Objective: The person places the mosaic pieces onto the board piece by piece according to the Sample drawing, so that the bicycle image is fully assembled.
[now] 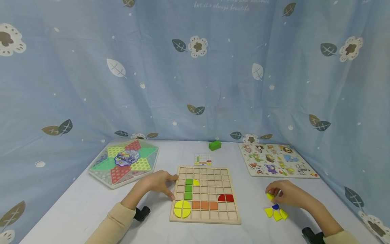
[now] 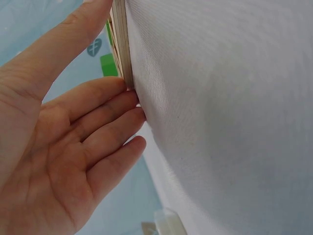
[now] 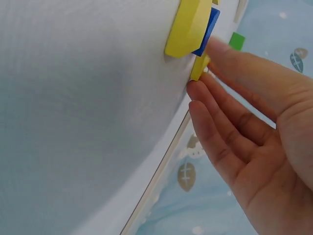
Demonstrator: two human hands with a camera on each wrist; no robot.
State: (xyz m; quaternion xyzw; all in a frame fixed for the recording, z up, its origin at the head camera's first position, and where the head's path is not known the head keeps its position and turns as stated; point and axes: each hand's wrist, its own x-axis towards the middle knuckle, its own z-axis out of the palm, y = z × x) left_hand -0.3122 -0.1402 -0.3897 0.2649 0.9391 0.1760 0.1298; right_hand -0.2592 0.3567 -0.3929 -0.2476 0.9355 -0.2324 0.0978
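Observation:
A wooden grid board [image 1: 213, 217] lies in front of me with green, yellow, orange and red pieces in its cells. Along its left edge rest the thumb and fingers of my left hand [image 1: 159, 182], straight and spread; the left wrist view shows the fingertips at the board's side [image 2: 122, 44]. To the right, my right hand [image 1: 283, 193] pinches a yellow quarter-circle piece [image 1: 269, 196] at its fingertips, low over the cloth. Close below it lie a blue piece [image 1: 275, 206] and several loose yellow pieces [image 1: 277, 215]. The right wrist view shows a near yellow piece [image 3: 188, 29] too.
Behind the board lie a small pattern card [image 1: 202, 159] and a green block [image 1: 215, 145]. A hexagonal star-patterned game box [image 1: 112, 181] stands back left, and an animal picture puzzle board [image 1: 274, 161] lies back right. A blue curtain [image 1: 195, 84] hangs behind the table.

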